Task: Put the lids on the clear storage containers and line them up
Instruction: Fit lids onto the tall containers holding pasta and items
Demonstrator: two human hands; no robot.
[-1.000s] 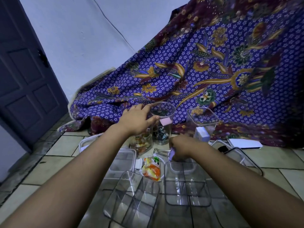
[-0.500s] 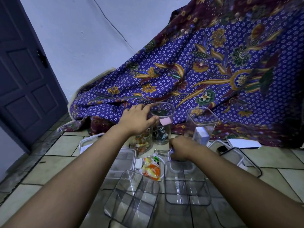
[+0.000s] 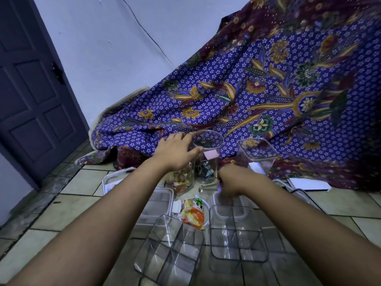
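My left hand (image 3: 177,151) grips the rim of a round clear jar (image 3: 208,141) that has a pink label and dark clips inside. Below that hand stands a clear container of colourful bits (image 3: 181,180). My right hand (image 3: 233,179) is curled, knuckles up, just right of the jar's base, with a small purple thing (image 3: 220,188) at its fingers; the fingertips are hidden. A tall square container (image 3: 257,153) stands open at the right with a white box inside. Two empty divided containers (image 3: 171,248) (image 3: 237,236) sit nearest me.
Loose lids lie on the tiled floor at the left (image 3: 115,178), centre-left (image 3: 158,203) and right (image 3: 299,193). A snack packet (image 3: 193,213) and a small metal piece (image 3: 206,186) lie between the containers. A patterned cloth (image 3: 247,96) rises behind; a door (image 3: 31,89) stands at the left.
My right hand has shifted slightly away from me with the purple thing. My left hand stays on the round jar's rim.
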